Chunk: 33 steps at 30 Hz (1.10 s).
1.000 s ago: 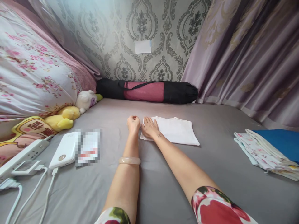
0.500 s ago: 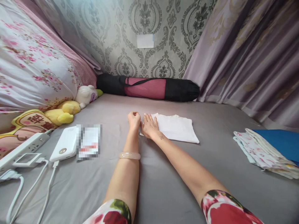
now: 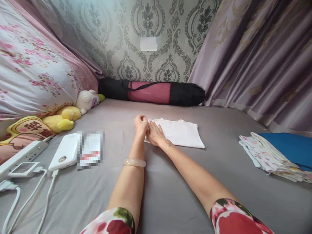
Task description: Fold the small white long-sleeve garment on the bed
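Note:
A folded white cloth (image 3: 181,133) lies flat on the grey bed sheet (image 3: 170,182) in front of me. My right hand (image 3: 155,134) rests on the cloth's left end, fingers stretched out flat. My left hand (image 3: 141,125) sits right beside it at the cloth's left edge, fingers curled in a loose fist that touches the edge; I cannot make out whether it pinches the fabric. A pale bangle (image 3: 134,162) circles my left forearm.
A black and pink rolled mat bag (image 3: 151,92) lies along the wall. Plush toys (image 3: 65,117), a power bank (image 3: 63,155), a power strip (image 3: 23,154) and cables are at the left. Folded floral cloths (image 3: 270,157) and a blue item (image 3: 290,149) are at the right. Curtains hang behind.
Both hands have drawn closer together at the cloth's left edge. The view has shifted slightly; the cloth stays flat.

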Tool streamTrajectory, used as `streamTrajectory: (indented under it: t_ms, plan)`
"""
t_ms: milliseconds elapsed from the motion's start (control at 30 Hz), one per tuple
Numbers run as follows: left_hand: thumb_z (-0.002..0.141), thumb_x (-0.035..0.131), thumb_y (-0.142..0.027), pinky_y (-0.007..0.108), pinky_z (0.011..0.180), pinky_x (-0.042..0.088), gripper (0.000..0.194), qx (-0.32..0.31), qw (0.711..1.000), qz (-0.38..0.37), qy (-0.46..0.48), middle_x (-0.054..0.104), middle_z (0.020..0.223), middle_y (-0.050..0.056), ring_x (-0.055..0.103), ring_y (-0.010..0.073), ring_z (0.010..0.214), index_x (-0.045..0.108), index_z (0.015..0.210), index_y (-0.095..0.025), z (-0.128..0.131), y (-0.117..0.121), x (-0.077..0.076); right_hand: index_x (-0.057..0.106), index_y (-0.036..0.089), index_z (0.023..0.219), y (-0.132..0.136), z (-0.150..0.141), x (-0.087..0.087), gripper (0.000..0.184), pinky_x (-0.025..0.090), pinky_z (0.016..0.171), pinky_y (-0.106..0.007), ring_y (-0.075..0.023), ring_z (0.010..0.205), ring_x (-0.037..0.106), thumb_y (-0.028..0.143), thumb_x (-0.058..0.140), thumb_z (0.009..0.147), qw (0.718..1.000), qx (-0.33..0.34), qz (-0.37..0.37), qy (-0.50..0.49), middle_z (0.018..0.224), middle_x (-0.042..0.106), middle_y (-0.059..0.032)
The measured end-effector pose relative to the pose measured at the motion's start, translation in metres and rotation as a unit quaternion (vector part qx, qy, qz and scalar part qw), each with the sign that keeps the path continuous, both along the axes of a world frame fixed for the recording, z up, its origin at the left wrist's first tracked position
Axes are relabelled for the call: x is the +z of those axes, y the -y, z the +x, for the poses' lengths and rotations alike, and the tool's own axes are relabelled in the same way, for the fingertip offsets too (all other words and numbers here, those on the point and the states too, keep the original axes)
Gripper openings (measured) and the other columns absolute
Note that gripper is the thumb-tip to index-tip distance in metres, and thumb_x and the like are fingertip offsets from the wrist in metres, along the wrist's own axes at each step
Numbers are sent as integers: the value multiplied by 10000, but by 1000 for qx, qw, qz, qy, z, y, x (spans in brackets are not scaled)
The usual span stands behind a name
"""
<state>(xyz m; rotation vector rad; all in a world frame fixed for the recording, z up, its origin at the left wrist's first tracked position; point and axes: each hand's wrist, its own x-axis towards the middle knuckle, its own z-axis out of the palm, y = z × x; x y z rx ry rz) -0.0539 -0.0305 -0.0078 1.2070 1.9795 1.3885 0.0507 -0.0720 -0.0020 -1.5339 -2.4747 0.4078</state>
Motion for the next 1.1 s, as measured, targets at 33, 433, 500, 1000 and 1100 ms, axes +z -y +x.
streamTrajectory:
  t_ms: [33,433,500,1000,1100]
  plan:
    - [876,455,-224,308,911,483,294,-7,1000,6,-9,726,996,102,668,195,985,657,1073,-143,3,1,2,266,77,1527,-1,5,2,596,76,1199,-434,-215,1493,149,350,166,1006,1000,-7,4,4,1617,204,-127]
    - [872,409,-100,302,943,450,369,-153,976,-40,-150,690,1171,92,615,203,1117,615,1167,-181,49,10,1,262,114,1535,-19,54,-15,624,78,1180,-544,-258,1494,127,418,155,1001,995,-63,19,75,1624,185,-104]
    - [860,406,-81,307,954,446,389,-163,972,-53,-161,672,1213,105,605,210,1139,608,1181,-171,51,10,0,261,107,1535,-18,54,-17,627,74,1181,-546,-262,1493,127,411,183,992,995,-64,25,72,1625,180,-105]
    - [931,366,-166,372,985,428,308,-209,934,-35,-288,643,1188,165,581,250,1158,574,1157,-135,58,12,-18,300,95,1522,-22,83,-16,603,44,1185,-517,-242,1489,142,361,169,996,987,-143,50,53,1611,229,-115]
    - [935,395,-199,399,1015,398,263,-218,914,-29,-341,623,1231,164,557,260,1180,566,1130,-150,61,17,-19,282,97,1528,-23,84,-21,614,72,1179,-528,-238,1485,156,380,163,995,987,-147,28,63,1607,242,-113]
